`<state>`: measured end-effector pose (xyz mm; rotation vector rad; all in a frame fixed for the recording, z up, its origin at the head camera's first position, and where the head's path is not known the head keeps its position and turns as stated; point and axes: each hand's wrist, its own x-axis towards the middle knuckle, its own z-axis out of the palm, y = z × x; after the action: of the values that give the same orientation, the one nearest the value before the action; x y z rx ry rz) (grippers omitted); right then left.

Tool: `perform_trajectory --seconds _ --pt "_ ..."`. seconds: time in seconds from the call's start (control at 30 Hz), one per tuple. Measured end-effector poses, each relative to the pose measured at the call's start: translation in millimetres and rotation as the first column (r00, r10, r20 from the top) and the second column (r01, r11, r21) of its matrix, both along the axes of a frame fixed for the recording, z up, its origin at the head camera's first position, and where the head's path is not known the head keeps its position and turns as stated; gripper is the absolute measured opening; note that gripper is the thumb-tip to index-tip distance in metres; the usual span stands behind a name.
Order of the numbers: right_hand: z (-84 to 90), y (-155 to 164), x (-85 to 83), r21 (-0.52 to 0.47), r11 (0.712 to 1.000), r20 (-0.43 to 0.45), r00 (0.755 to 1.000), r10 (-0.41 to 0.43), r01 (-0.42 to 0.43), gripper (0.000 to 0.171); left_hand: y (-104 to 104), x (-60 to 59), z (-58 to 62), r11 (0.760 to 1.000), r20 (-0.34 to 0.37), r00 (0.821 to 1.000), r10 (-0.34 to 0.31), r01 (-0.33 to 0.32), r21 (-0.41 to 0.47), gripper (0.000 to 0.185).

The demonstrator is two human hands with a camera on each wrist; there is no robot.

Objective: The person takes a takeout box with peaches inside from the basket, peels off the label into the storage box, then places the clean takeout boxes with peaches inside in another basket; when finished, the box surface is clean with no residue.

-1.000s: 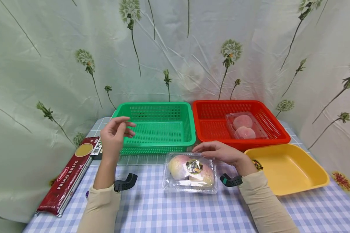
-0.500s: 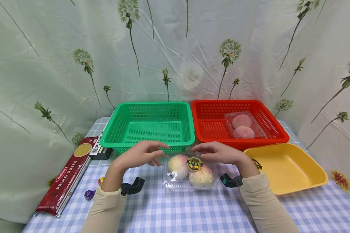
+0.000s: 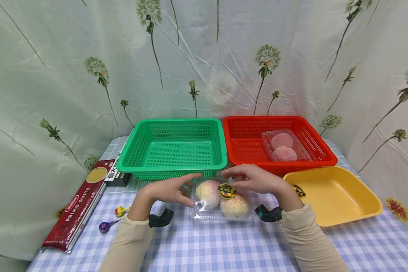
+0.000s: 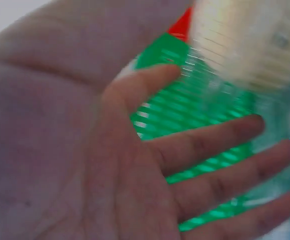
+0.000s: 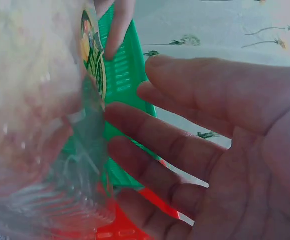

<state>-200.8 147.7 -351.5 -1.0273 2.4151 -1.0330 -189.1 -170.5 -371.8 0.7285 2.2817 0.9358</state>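
Note:
A clear plastic clamshell box stands on the checked cloth in front of the baskets. Two pale pink-yellow peaches show through its lid, which bears a black and gold sticker. At the box's left side is my left hand, fingers straight and thumb spread. In the left wrist view its fingers reach beside the box. My right hand lies at the right side, fingers gently bent. The right wrist view has its fingertips close along the box wall; whether they touch it I cannot tell.
Behind stand a green basket and a red basket holding another peach box. A yellow tray sits right. Leftward lie a red spaghetti pack, a black box, a purple lollipop and a yellow-red lollipop.
My left hand has come down and to the right, from over the green basket's left edge to the clamshell box's left side. The right hand has barely moved.

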Motion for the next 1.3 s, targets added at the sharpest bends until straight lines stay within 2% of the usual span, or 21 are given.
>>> perform_trajectory --seconds 0.13,0.23,0.33,0.5,0.73,1.1,1.3 --pt "0.5 -1 0.4 -0.012 1.0 0.02 0.999 0.029 -0.029 0.041 5 -5.3 -12.3 0.999 -0.034 0.999 -0.037 0.038 0.009 0.109" --pt "0.8 -2 0.4 -0.02 0.998 0.029 0.998 0.056 -0.055 0.041 8 -8.6 -18.4 0.998 -0.067 0.996 -0.056 0.058 0.029 0.112" --pt "0.5 -3 -0.1 -0.02 0.998 0.035 0.997 0.068 -0.068 0.042 9 -10.4 -21.6 0.996 -0.059 0.997 -0.054 0.057 0.062 0.113" --pt "-0.7 -3 -1.0 -0.019 0.998 0.032 0.997 0.065 -0.064 0.042 10 -11.9 -23.9 0.993 -0.024 0.998 -0.051 0.054 0.105 0.111" --pt "-3.8 -7 -2.5 -0.032 0.998 0.013 0.998 0.062 -0.062 0.037 9 -12.6 -25.2 0.992 -0.01 0.998 -0.059 0.06 0.113 0.111" --pt "-3.4 -2 -3.8 -0.044 0.998 -0.034 0.999 0.035 -0.037 0.012 9 -12.3 -24.9 0.991 0.002 0.999 -0.052 0.052 0.125 0.111" --pt "2.8 14 -5.7 -0.058 0.994 -0.063 0.994 0.086 -0.089 0.01 8 -13.0 -27.1 0.989 0.014 0.998 -0.054 0.051 0.137 0.11"
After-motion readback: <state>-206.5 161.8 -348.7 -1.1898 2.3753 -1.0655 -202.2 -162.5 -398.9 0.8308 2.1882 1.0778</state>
